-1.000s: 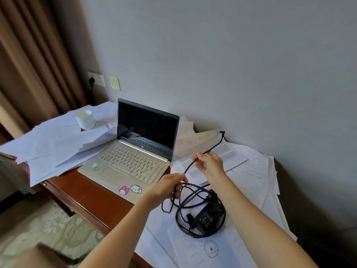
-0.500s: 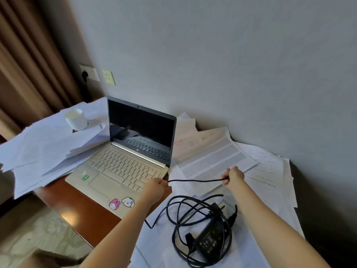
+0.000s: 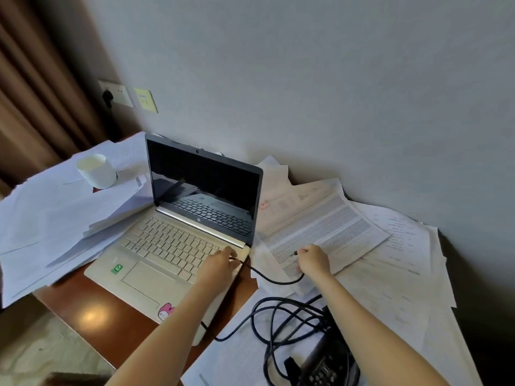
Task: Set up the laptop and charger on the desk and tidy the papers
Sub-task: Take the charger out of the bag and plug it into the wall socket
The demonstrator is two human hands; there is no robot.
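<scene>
A gold laptop point(image 3: 167, 246) stands open on the wooden desk point(image 3: 92, 313), its screen dark. My left hand point(image 3: 220, 263) rests on the laptop's right front corner and pinches the black charger cable point(image 3: 267, 278). My right hand point(image 3: 313, 261) grips the cable's plug end over the printed sheets, the tip pointing left toward the laptop. The cable sags between my hands. The rest of it lies coiled around the black power brick point(image 3: 328, 366) at the bottom right. Loose papers point(image 3: 320, 218) spread right of the laptop, and another pile of papers point(image 3: 50, 213) lies to its left.
A white cup point(image 3: 96, 171) stands on the left paper pile. Wall sockets point(image 3: 117, 93) and a yellow switch plate point(image 3: 146, 100) sit on the wall behind the desk, beside a brown curtain point(image 3: 33, 93). The desk's front edge drops to patterned carpet point(image 3: 41, 355).
Both hands moved down and left with the cable; the left hand now rests at the laptop's right corner and the right hand has brought the plug end closer to the laptop's side.
</scene>
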